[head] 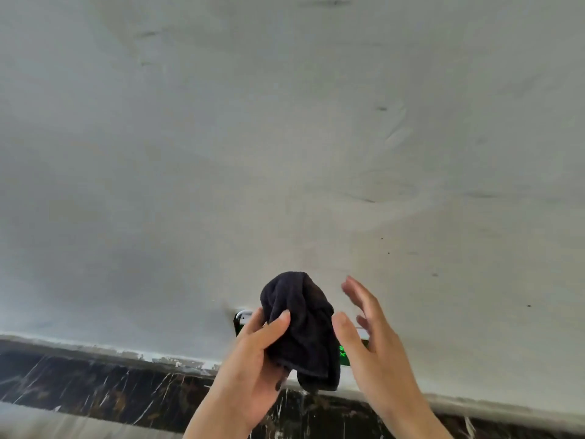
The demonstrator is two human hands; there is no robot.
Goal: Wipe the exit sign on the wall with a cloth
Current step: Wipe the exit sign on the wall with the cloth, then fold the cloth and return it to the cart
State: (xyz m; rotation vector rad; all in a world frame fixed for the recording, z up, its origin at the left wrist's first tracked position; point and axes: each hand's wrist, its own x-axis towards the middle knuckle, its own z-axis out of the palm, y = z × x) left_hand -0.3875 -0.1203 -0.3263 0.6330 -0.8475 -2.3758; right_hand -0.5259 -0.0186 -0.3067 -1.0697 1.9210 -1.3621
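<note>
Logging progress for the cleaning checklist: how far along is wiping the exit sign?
Done: the bunched dark cloth is picked up, gripped in the left hand. In hand: it hangs before the green-lit exit sign, right hand open beside it. Left: the wiping; whether cloth touches sign can't be told.

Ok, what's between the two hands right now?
In the head view, the bunched dark cloth, gripped by the left hand. The open right hand isn't touching it; the sign glows behind.

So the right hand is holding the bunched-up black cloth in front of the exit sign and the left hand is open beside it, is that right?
Not quite: the hands are swapped. The head view shows the left hand holding the bunched black cloth in front of the exit sign, while the right hand is open beside it.
</note>
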